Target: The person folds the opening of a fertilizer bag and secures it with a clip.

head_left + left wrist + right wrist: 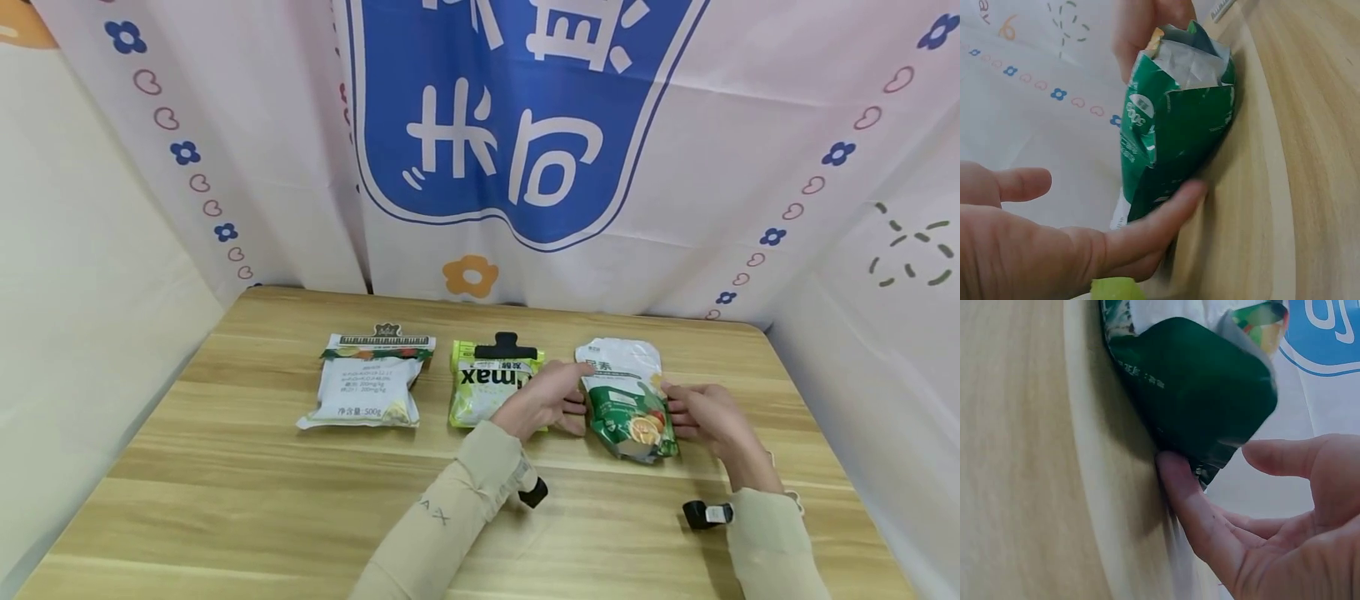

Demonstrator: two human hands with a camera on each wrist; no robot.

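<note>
left fingers (1147,231) released, beside green-and-white pouch (621,407) | right fingers (1192,505) released, at its opposite edge

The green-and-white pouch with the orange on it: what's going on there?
A person's left hand and right hand are at opposite edges of the green-and-white plastic pouch. It rests on the pale wooden table, rightmost in a row. To its left lie a lime-green bag with a black clip and, farther along, a white printed bag.
</note>
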